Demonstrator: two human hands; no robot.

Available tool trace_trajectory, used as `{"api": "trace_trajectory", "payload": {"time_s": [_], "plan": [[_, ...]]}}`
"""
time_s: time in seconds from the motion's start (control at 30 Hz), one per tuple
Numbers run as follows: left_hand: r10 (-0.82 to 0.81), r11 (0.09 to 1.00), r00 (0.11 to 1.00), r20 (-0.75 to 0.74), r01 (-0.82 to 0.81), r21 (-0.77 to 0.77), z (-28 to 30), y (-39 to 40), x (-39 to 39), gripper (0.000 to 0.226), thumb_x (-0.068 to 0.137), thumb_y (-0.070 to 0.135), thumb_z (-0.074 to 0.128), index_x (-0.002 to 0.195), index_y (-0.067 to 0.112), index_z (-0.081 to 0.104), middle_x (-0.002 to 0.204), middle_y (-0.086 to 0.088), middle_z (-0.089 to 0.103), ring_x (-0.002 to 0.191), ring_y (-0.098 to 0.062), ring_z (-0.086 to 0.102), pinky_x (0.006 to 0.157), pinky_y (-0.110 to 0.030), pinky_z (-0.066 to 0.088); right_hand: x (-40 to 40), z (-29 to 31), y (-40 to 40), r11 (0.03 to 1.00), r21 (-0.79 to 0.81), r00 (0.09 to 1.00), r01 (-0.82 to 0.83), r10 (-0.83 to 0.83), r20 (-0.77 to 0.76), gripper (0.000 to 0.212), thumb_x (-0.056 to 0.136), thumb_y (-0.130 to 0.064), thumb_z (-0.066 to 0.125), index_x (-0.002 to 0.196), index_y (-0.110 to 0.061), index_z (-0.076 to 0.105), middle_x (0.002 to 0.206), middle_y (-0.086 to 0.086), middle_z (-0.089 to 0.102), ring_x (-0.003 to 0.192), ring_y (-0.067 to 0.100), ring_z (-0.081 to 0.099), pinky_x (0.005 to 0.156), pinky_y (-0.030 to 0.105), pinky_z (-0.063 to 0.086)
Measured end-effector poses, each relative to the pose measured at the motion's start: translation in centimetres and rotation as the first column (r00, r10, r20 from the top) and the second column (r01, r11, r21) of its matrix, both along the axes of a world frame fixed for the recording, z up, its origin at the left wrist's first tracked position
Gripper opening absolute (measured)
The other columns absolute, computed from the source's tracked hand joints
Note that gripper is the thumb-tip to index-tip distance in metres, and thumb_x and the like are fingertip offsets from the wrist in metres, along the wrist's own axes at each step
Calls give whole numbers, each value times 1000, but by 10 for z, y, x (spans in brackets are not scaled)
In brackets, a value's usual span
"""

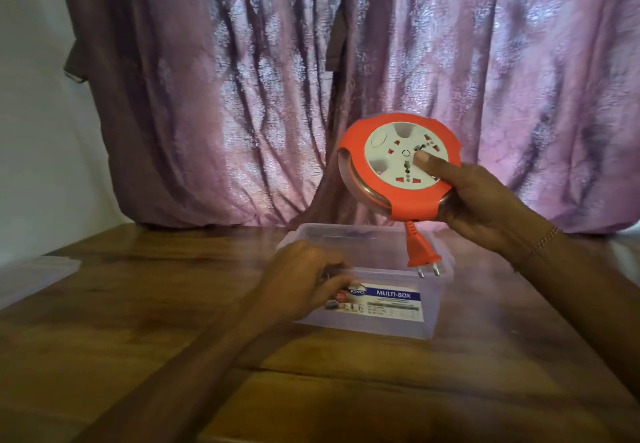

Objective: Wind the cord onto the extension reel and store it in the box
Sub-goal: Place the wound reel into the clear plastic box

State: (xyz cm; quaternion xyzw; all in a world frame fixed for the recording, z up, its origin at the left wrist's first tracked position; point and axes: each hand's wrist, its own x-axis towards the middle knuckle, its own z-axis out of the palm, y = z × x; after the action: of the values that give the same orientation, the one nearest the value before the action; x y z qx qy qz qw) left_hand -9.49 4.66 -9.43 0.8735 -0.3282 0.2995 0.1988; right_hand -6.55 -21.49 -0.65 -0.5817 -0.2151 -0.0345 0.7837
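The right hand (485, 200) grips the round orange plastic extension reel with its white socket face (398, 162), thumb pressed on the sockets, holding it tilted in the air. Only the orange two-pin plug (420, 252) on a short stub of cord dangles below that hand, so winding looks essentially finished. The left hand (304, 276), fingers curled, rests on the near rim of the clear, lidless plastic storage box (429, 304), which sits directly beneath the reel. Lowering the reel inside remains.
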Motion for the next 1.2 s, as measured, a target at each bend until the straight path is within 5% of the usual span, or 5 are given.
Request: {"api": "trace_trajectory", "payload": {"time_s": [0.17,0.57,0.9,1.03,1.2], "plan": [[-73,997,997,16,73,-19,0,-21,-11,19,90,44,70,88,26,77,80,11,76,65,-1,56,65,-16,35,13,6,-21,991,-121,998,51,-48,30,54,75,-30,81,123,-12,64,117,13,70,110,31,65,89,62,50],[-22,999,1000,-11,21,-25,-1,-23,-21,33,90,52,64,105,26,77,105,6,78,103,-18,65,79,-43,54,29,-29,-8,723,-612,945,-319,197,-259,41,82,-26,77,119,-14,64,117,20,68,105,40,66,80,59,55],[29,999,1000,-11,-29,-13,-1,-33,-32,36,89,48,62,105,20,77,105,1,79,96,-16,72,74,-40,59,33,-22,0,551,-693,874,-465,160,-458,38,82,-22,74,115,-4,67,117,21,68,107,37,65,90,53,53],[49,999,999,5,-49,10,1,-37,-34,28,92,47,64,103,24,77,103,4,79,95,-13,71,79,-39,57,31,-28,17,496,-712,850,-497,113,-514,36,81,-16,75,112,-1,64,100,16,73,80,25,71,59,34,59],[64,998,998,20,-65,24,0,-39,-36,32,91,49,61,108,26,76,105,0,79,93,-16,72,77,-39,57,31,-38,23,530,-646,810,-550,151,-567,48,80,-8,72,125,2,56,117,21,67,103,33,66,91,52,53]]}}
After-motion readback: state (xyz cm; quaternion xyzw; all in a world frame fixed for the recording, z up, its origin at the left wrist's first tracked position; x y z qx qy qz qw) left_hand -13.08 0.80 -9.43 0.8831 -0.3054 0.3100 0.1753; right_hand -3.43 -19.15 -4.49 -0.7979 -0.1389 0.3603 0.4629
